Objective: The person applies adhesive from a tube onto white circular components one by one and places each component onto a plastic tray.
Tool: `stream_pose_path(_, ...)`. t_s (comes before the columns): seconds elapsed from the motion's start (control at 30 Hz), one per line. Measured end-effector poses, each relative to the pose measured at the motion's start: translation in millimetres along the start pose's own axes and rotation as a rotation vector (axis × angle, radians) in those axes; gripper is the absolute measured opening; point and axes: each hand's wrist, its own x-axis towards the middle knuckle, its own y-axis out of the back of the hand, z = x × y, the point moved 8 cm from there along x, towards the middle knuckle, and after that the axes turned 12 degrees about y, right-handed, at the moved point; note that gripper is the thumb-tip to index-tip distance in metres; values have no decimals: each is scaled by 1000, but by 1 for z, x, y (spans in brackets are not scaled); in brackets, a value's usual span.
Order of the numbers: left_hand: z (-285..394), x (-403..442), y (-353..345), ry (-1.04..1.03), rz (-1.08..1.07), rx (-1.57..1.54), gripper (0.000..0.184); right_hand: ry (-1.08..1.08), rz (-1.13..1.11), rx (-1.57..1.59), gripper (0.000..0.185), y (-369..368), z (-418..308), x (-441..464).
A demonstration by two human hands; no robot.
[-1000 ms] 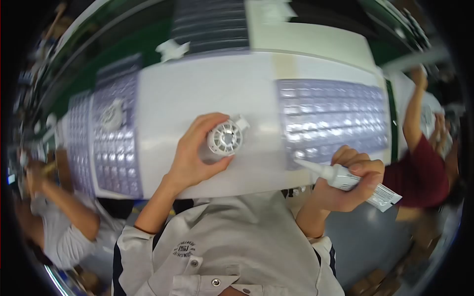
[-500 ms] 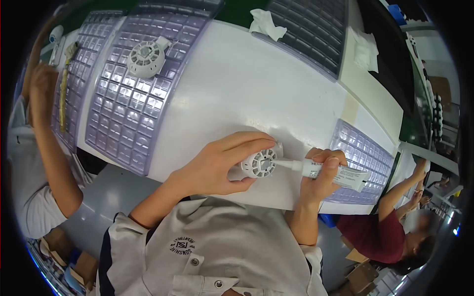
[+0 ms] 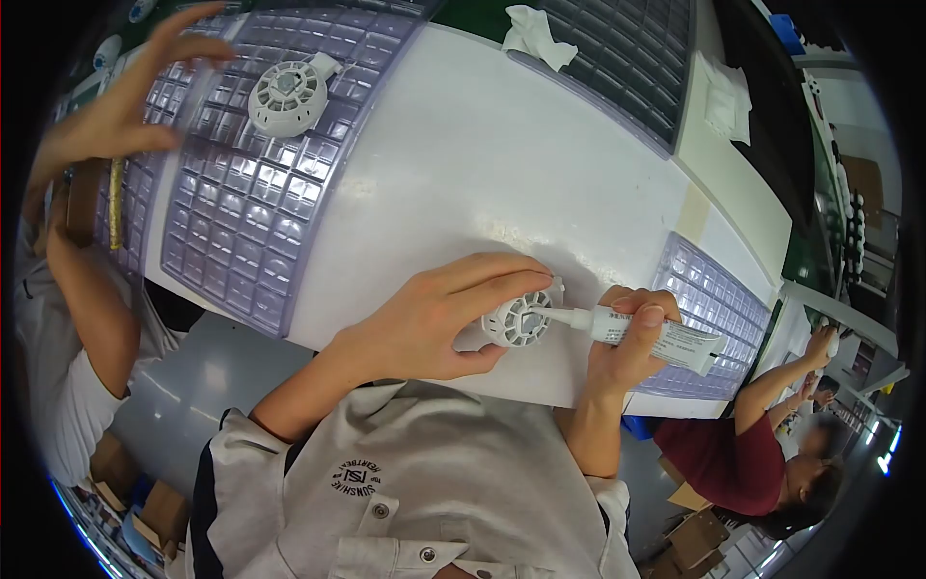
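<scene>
Near the table's front edge, my left hand (image 3: 449, 314) grips a round white slotted housing (image 3: 518, 320), thumb below and fingers over its top. Its spoked face is turned toward my right side. My right hand (image 3: 632, 343) is wrapped round a white squeeze tube (image 3: 675, 343) with small printed text. The tube lies nearly level, and its narrow nozzle (image 3: 564, 317) points left, with the tip at the middle of the housing's face. Whether anything is coming out of the tip is too small to tell.
A similar white housing (image 3: 287, 98) sits on a clear gridded tray (image 3: 231, 232) at left, where a co-worker's hand (image 3: 135, 96) reaches in. Another clear tray (image 3: 709, 299) lies right. White tissue (image 3: 538, 39) rests by a dark tray (image 3: 617, 68). A person in red (image 3: 723, 463) works at right.
The housing in my left hand has shifted slightly right, while the tube stays almost in place. At left, the co-worker's hand has come up and over the tray.
</scene>
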Motion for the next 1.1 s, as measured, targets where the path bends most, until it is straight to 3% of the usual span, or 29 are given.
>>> stream_pose_path(0.37, 1, -3, 3, 23, 23, -3, 62, 8, 74, 103, 35, 12, -10, 1)
stream_pose_path(0.47, -1, -2, 4, 39, 43, -19, 60, 33, -44, 97, 35, 3, -12, 0)
stream_pose_path(1.1, -3, 0, 1, 62, 8, -3, 64, 29, -89, -38, 35, 4, -9, -1)
